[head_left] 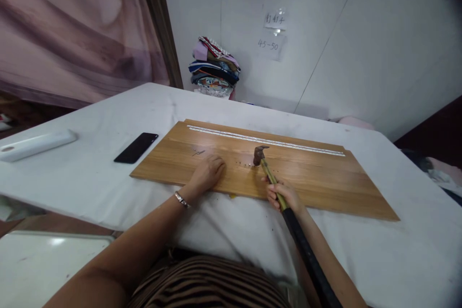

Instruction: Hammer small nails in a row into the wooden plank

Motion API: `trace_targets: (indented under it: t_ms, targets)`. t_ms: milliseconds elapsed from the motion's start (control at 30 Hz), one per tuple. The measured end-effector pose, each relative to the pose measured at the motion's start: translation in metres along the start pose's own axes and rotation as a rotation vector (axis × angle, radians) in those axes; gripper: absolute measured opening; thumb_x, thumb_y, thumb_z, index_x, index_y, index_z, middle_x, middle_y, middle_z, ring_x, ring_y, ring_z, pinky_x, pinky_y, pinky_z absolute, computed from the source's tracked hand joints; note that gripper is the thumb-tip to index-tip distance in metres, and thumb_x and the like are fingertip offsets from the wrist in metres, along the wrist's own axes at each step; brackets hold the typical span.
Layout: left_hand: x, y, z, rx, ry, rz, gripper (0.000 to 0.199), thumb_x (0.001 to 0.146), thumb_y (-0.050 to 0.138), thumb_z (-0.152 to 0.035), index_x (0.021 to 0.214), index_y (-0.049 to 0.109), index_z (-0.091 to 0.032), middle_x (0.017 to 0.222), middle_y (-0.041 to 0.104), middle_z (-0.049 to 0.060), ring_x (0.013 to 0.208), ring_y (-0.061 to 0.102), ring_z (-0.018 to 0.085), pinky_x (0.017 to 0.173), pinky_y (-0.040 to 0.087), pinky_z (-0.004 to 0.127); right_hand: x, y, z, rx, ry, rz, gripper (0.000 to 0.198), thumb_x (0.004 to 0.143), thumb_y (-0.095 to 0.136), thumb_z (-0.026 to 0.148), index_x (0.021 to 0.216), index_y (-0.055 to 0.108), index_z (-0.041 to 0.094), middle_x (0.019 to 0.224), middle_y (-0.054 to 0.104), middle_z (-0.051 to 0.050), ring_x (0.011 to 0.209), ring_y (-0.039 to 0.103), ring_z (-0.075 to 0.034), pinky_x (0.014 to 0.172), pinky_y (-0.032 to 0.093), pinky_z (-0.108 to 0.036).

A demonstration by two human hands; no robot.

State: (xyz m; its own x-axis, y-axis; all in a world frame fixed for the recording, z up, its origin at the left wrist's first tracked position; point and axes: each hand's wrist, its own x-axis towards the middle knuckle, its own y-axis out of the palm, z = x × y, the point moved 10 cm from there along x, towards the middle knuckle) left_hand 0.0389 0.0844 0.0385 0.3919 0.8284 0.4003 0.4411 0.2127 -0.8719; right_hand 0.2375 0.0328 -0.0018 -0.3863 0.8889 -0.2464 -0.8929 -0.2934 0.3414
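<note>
My right hand (283,195) is wrapped round the upper handle of a claw hammer (267,169), whose long black grip runs back toward me. The rusty head is over the middle of a wooden board (325,178), close to a row of small nail heads (245,164); whether it touches one I cannot tell. My left hand (209,172) rests on the board left of that row, fingers curled in. Anything inside those fingers is hidden. Several loose nails (198,152) lie on the board just beyond it.
A white strip with markings (265,140) runs along the board's far side. On the white-covered table (119,110), a black phone (136,147) lies left of the board, with a long white object (39,144) farther left. Folded cloths (215,67) are stacked against the wall.
</note>
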Motion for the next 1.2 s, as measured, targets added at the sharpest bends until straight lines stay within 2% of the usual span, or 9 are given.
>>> trace_targets:
  t_ms: [1200]
  targets:
    - [0.0002, -0.0004, 0.0003, 0.000, -0.008, -0.004, 0.028, 0.095, 0.039, -0.022, 0.080, 0.063, -0.016, 0.087, 0.064, 0.008, 0.087, 0.057, 0.020, 0.086, 0.047, 0.037, 0.0006, -0.0007, -0.0026, -0.002, 0.015, -0.008, 0.036, 0.068, 0.064, 0.032, 0.099, 0.053, 0.017, 0.047, 0.047, 0.011, 0.029, 0.037, -0.006, 0.029, 0.025, -0.018]
